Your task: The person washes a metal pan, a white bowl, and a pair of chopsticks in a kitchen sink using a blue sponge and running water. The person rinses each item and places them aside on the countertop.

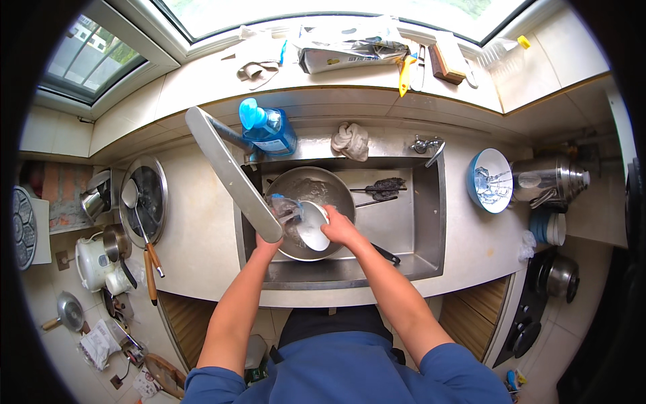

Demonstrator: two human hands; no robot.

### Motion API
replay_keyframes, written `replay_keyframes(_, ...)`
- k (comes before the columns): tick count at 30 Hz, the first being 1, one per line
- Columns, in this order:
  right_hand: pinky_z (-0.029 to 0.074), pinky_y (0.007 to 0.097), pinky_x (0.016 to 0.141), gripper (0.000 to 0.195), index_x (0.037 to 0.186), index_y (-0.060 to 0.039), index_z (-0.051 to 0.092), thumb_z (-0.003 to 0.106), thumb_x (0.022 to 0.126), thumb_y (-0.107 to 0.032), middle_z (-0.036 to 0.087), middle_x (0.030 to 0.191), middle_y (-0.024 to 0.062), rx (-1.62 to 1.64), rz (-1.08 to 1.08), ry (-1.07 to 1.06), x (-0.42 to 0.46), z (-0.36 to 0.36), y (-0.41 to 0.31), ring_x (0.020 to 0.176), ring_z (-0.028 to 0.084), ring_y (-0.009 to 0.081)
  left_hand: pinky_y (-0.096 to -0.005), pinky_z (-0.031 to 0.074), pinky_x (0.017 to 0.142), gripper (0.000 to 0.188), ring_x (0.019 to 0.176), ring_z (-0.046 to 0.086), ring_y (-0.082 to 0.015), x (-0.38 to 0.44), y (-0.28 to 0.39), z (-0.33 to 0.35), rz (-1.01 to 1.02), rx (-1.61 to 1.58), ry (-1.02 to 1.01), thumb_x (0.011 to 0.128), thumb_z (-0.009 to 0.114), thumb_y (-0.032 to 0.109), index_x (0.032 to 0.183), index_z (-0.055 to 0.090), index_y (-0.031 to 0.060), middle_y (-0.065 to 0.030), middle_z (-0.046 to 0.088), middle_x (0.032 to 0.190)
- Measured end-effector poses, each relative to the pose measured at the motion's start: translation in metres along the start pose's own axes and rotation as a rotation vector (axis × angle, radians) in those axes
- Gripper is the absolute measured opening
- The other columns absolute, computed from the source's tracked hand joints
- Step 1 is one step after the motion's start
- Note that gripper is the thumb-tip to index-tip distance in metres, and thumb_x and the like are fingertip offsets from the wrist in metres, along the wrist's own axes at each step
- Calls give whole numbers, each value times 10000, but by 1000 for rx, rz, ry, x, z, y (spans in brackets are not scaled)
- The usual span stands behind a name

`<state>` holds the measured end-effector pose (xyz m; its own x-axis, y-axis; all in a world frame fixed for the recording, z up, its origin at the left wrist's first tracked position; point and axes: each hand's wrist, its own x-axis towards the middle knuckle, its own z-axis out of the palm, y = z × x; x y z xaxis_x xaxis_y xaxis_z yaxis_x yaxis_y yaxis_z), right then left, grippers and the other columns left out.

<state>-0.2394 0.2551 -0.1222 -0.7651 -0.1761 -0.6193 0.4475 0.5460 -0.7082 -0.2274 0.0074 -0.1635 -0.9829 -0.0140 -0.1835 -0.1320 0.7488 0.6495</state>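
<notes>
My right hand (339, 225) grips the rim of a white bowl (313, 227), which tilts over a wide metal pan (315, 177). The pan sits in the left part of the stainless steel sink (421, 217) with water in it. Under the grey faucet spout (234, 174), my left hand (268, 245) reaches to the pan's left side; the spout hides its fingers. Something clear with blue edges (287, 206) shows beside the bowl, perhaps a glass or plastic piece; whether my left hand holds it is hidden.
Chopsticks (377, 201) and a dark mesh scrubber (387, 187) lie in the sink. Behind it stand a blue pump bottle (270, 131) and a crumpled cloth (350, 141). A blue-and-white bowl (488, 180) is on the right counter, a pan lid (151, 187) on the left.
</notes>
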Motion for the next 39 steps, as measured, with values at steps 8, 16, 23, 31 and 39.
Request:
replay_keyframes(8,545,556,938,490,1391,-109,444,514,929,40,557,1342,186,1364,303,-41,19,48,64,1186,600,373,-463,500,819,315,930,648,-425,-42,37,-33,-188,-25,-23,886,640,234,1090,590,0,-262,666,964)
replay_keyframes(16,589,461,772,378,1296,-52,545,627,927,-66,673,1110,110,1322,95,-95,63,109,27,979,674,252,-325,499,545,253,713,604,-140,-82,-27,-10,-385,-208,-32,910,647,257,961,588,17,-82,634,822)
replay_keyframes(23,574,516,872,381,1318,-46,535,607,946,-90,632,1239,147,1387,186,-63,40,50,37,1087,657,310,-403,487,875,372,995,662,-341,-74,-9,-4,-572,-363,-98,895,642,280,1110,629,-22,-210,691,1049)
replay_keyframes(31,565,413,852,509,1330,-29,494,663,850,-41,601,1222,143,1232,56,94,34,79,15,1076,624,263,-389,470,913,389,1038,623,-296,-55,6,16,-402,-324,352,900,641,275,1138,614,-31,-204,647,1124)
replay_keyframes(39,488,487,958,781,1422,-89,389,713,718,2,421,1372,222,122,-410,688,-39,77,-28,1223,497,453,-387,521,917,358,1042,641,-241,23,105,5,-538,-1435,-62,1014,547,286,1215,575,-8,-124,658,1129)
